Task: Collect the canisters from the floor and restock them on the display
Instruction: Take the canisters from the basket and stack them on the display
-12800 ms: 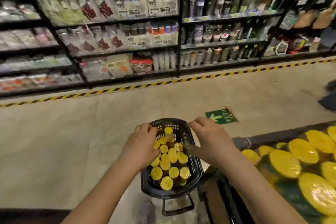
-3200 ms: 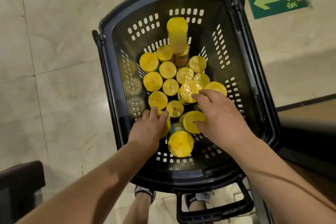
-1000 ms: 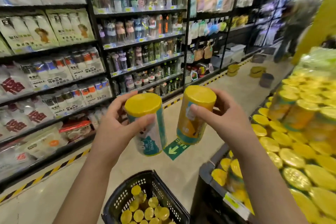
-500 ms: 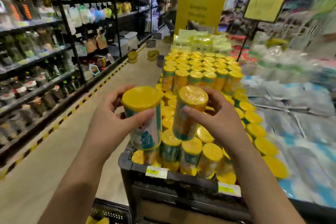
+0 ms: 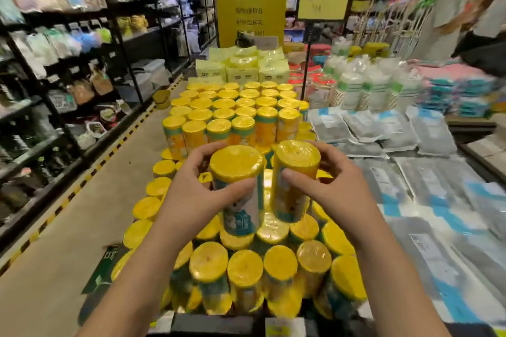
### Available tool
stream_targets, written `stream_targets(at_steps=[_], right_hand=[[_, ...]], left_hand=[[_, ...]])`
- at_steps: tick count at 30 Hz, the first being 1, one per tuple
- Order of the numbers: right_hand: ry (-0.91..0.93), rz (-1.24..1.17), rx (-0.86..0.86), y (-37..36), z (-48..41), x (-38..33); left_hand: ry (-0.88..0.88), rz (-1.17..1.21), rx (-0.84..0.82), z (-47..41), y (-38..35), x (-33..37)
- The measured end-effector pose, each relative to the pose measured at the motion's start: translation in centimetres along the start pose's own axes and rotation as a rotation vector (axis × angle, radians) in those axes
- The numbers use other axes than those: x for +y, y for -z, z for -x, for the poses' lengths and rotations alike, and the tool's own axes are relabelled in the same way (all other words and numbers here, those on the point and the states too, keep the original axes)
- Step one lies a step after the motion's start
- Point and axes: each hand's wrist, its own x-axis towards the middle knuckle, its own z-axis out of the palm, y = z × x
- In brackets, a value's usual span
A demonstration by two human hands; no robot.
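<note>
Two canisters, upright, yellow-lidded and film-wrapped, are held above the display [image 5: 213, 323]. The teal-and-white canister [image 5: 241, 208] is gripped by the left hand [image 5: 191, 194], thumb across the front. The orange canister [image 5: 293, 189] is gripped by the right hand [image 5: 336, 189] the same way. They stand just beside each other, a narrow gap between. Stocked canisters [image 5: 245, 268] fill the low tier below; a taller tier [image 5: 232, 107] stands beyond. The right edge meets flat packets [image 5: 410, 186]. The left edge meets open aisle floor [image 5: 82, 213], bounded by striped tape [image 5: 90, 175] and shelving [image 5: 54, 63].
</note>
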Motion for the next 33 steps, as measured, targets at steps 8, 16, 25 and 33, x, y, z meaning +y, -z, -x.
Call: stream_targets(at_steps=[8,16,25,33], right_hand=[[-0.026,-0.03,-0.071,4.8,-6.4,4.1],[-0.052,-0.029,-0.051,5.1,-10.0,5.7],[-0.048,-0.001,-0.027,5.3,-13.2,7.2],[-0.077,-0.025,-0.028,6.4,-15.0,9.3]], left_hand=[[0.017,-0.07,0.02,-5.2,-7.4,-0.9],[0.055,-0.238,-0.03,-9.7,-8.9,-2.0],[-0.06,-0.582,-0.118,-19.2,-11.1,-4.1],[-0.078,-0.791,-0.164,-25.6,-12.1,-7.7]])
